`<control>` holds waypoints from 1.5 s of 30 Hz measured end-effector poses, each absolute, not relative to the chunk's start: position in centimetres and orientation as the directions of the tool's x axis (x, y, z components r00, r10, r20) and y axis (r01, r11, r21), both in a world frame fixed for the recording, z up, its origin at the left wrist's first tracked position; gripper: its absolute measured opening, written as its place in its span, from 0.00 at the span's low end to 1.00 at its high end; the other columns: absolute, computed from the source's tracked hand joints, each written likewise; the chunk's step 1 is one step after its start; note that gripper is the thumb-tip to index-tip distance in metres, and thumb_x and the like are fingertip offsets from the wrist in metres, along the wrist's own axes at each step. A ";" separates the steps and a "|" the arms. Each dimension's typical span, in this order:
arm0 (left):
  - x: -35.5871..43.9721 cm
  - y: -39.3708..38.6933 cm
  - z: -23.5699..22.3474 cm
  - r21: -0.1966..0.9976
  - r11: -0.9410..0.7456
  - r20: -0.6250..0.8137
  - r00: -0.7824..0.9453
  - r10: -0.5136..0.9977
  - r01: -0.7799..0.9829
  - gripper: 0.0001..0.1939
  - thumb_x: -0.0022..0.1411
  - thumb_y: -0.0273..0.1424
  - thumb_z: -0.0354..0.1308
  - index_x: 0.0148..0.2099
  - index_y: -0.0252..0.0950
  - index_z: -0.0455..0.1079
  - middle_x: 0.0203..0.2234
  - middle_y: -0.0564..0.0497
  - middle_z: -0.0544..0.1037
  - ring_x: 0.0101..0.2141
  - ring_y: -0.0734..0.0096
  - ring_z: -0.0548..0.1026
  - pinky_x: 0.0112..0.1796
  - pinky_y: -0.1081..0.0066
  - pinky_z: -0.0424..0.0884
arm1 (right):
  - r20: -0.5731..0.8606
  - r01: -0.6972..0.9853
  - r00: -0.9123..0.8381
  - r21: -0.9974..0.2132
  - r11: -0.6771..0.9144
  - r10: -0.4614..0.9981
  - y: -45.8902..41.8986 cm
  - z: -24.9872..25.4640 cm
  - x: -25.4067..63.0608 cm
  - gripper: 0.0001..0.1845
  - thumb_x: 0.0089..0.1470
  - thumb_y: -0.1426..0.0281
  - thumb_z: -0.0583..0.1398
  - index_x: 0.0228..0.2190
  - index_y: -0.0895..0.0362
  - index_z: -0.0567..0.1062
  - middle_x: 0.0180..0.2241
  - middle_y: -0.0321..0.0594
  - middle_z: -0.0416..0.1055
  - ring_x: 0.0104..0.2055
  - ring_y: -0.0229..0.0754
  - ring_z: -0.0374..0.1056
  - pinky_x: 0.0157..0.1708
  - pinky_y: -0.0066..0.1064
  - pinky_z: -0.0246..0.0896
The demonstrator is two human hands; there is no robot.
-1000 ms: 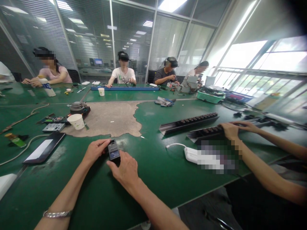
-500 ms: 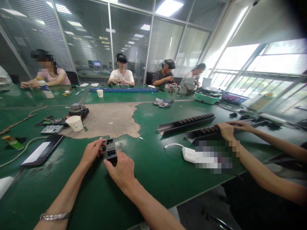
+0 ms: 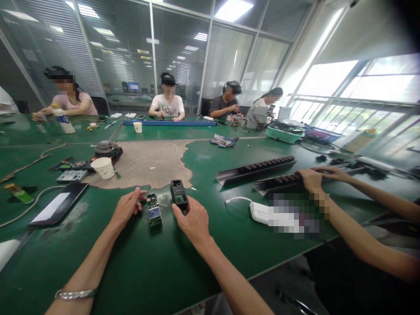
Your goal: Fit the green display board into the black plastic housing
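Black casing [image 3: 180, 193] with a window in its face tilts in the right hand [image 3: 194, 221] of a worker seated at a green table [image 3: 157, 262], the thumb and fingers clamped on its near end. Whether the casing touches the tabletop cannot be told. Just to its left, a bare circuit board [image 3: 154, 213] with a small screen lies on the table, apart from the casing. Beside the board, the left hand [image 3: 126, 208] rests with fingers loosely bent and apart, holding nothing visible; a silver bracelet [image 3: 75, 294] circles that wrist.

Beyond the hands spreads a tan sheet [image 3: 154, 162] with a ragged edge, a white paper cup [image 3: 103, 168] on its left side near a dark device with a grey round top [image 3: 106, 149]. At left lies a phone [image 3: 61, 205], its display partly white. To the right, a white device [image 3: 259, 213] with a short cable sits near two dark rails [image 3: 256, 169], where a neighbor's hands [image 3: 310, 179] touch the nearer one. Across the table, co-workers [image 3: 168, 105] sit behind a long blue bar [image 3: 169, 123] and a green basket [image 3: 286, 135].
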State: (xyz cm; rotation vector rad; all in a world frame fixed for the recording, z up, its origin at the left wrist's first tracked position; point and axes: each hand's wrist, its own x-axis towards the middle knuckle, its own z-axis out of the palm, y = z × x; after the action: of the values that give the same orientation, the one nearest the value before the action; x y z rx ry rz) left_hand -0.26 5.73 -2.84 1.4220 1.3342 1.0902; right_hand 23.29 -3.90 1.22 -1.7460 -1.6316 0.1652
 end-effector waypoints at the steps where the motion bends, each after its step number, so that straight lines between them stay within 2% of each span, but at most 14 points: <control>1: -0.2 5.7 -2.8 0.970 -0.043 0.035 0.038 0.999 0.239 0.34 0.59 0.57 0.50 0.48 0.31 0.75 0.34 0.43 0.79 0.19 0.76 0.69 0.17 0.77 0.61 | 0.368 0.819 0.194 -0.571 0.057 0.910 -3.9 0.8 23.6 0.15 0.57 0.58 0.58 0.41 0.55 0.74 0.35 0.40 0.74 0.35 0.42 0.70 0.34 0.28 0.59; 10: -0.2 5.7 -2.9 0.960 -0.043 0.033 0.038 0.999 0.277 0.34 0.59 0.57 0.50 0.49 0.31 0.75 0.34 0.44 0.79 0.19 0.76 0.69 0.17 0.77 0.62 | 0.288 0.844 0.184 -0.536 -0.001 0.940 -4.0 -1.2 24.3 0.17 0.57 0.57 0.59 0.42 0.55 0.73 0.36 0.43 0.74 0.39 0.45 0.72 0.39 0.31 0.61; 16: -0.1 5.8 -3.0 0.961 -0.036 0.028 0.033 0.999 0.274 0.36 0.58 0.58 0.50 0.48 0.31 0.75 0.33 0.44 0.79 0.18 0.76 0.68 0.17 0.76 0.61 | 0.270 0.862 0.192 -0.505 -0.031 0.944 -4.2 -1.8 24.4 0.30 0.52 0.52 0.62 0.50 0.56 0.69 0.42 0.47 0.73 0.44 0.50 0.71 0.42 0.35 0.62; 18: -0.1 5.8 -3.0 0.960 -0.040 0.032 0.032 0.999 0.276 0.35 0.58 0.58 0.50 0.48 0.32 0.76 0.32 0.45 0.79 0.18 0.75 0.68 0.17 0.76 0.61 | 0.269 0.860 0.191 -0.510 -0.028 0.944 -4.3 -1.8 24.3 0.28 0.52 0.53 0.62 0.50 0.56 0.69 0.42 0.47 0.73 0.44 0.49 0.71 0.42 0.35 0.62; 23: -0.1 5.8 -3.0 0.964 -0.047 0.037 0.045 0.998 0.263 0.34 0.58 0.57 0.50 0.47 0.32 0.76 0.29 0.47 0.78 0.18 0.75 0.68 0.17 0.76 0.60 | 0.312 0.830 0.186 -0.557 0.021 0.932 -4.5 -1.3 24.4 0.14 0.55 0.60 0.60 0.40 0.55 0.73 0.37 0.42 0.74 0.39 0.45 0.71 0.38 0.31 0.61; 26: -0.1 5.8 -3.0 0.961 -0.047 0.033 0.056 0.998 0.273 0.34 0.59 0.57 0.50 0.47 0.32 0.76 0.29 0.47 0.78 0.19 0.75 0.68 0.17 0.77 0.60 | 0.363 0.790 0.161 -0.605 0.101 0.918 -4.7 -0.1 24.0 0.12 0.56 0.61 0.60 0.38 0.55 0.73 0.34 0.39 0.73 0.34 0.42 0.68 0.35 0.28 0.59; 33: -0.2 5.7 -2.9 0.966 -0.052 0.048 0.023 0.999 0.252 0.35 0.58 0.59 0.50 0.47 0.32 0.75 0.32 0.46 0.78 0.19 0.75 0.68 0.17 0.76 0.60 | 0.384 0.732 0.068 -0.646 0.215 0.921 -5.1 2.5 20.1 0.14 0.56 0.57 0.59 0.32 0.54 0.73 0.29 0.35 0.72 0.31 0.39 0.67 0.32 0.27 0.57; 39: -0.1 5.4 -2.5 0.975 -0.051 0.049 0.019 0.999 0.218 0.34 0.60 0.57 0.50 0.48 0.30 0.74 0.33 0.45 0.77 0.19 0.76 0.68 0.17 0.77 0.61 | 0.319 0.789 0.066 -0.597 0.146 0.946 -4.5 2.4 17.8 0.18 0.54 0.54 0.60 0.36 0.56 0.73 0.34 0.41 0.75 0.35 0.44 0.71 0.35 0.30 0.59; 45: -0.1 5.5 -2.5 0.981 -0.059 0.058 0.009 0.998 0.186 0.32 0.61 0.55 0.51 0.48 0.30 0.74 0.32 0.46 0.76 0.19 0.77 0.67 0.16 0.78 0.60 | 0.259 0.847 0.054 -0.523 0.093 0.964 -4.1 1.9 16.8 0.22 0.53 0.50 0.59 0.37 0.57 0.72 0.35 0.45 0.75 0.37 0.49 0.72 0.36 0.34 0.62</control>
State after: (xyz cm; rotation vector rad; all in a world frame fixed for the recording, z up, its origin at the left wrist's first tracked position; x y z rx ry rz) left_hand -0.15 5.46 -2.49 1.3927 1.3155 1.1559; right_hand 16.78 -4.14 1.93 -1.7766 -1.8156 0.2695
